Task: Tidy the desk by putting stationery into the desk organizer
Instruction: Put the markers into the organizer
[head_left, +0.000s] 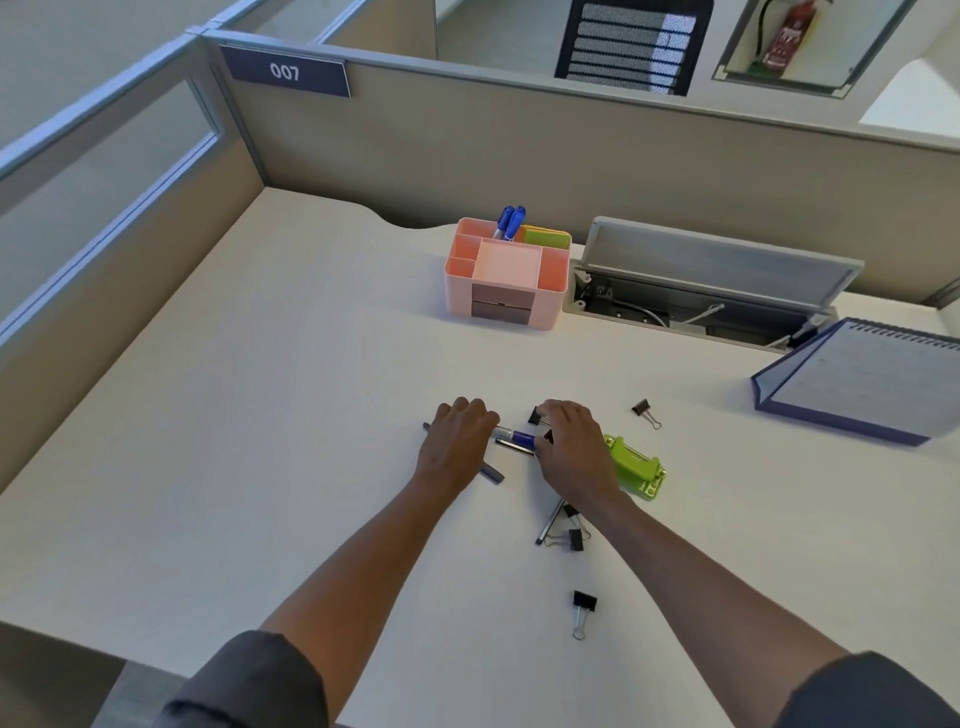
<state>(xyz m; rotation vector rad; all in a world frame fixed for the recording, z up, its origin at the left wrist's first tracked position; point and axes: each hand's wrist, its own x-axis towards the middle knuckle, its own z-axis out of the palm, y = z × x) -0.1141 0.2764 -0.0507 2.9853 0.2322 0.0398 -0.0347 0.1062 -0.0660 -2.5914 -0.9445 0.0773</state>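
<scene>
A pink desk organizer (550, 301) stands at the back of the desk, holding two blue markers (511, 221) and green sticky notes (545, 238). Near the middle of the desk a blue marker (519, 438) lies beside a thin dark pen (511, 445). My left hand (457, 441) curls over the marker's left end and covers a grey bar (492, 474). The fingers of my right hand (576, 452) close on the marker's right end, partly hiding a green stapler (639, 467) and a binder clip (534, 415).
Loose binder clips lie at the right (647, 412), under my right wrist (574, 538) and near the front (584, 605), next to another pen (549, 522). An open cable tray (701, 312) and a blue-edged spiral calendar (857, 379) sit at the right. Partition walls close off the back and left.
</scene>
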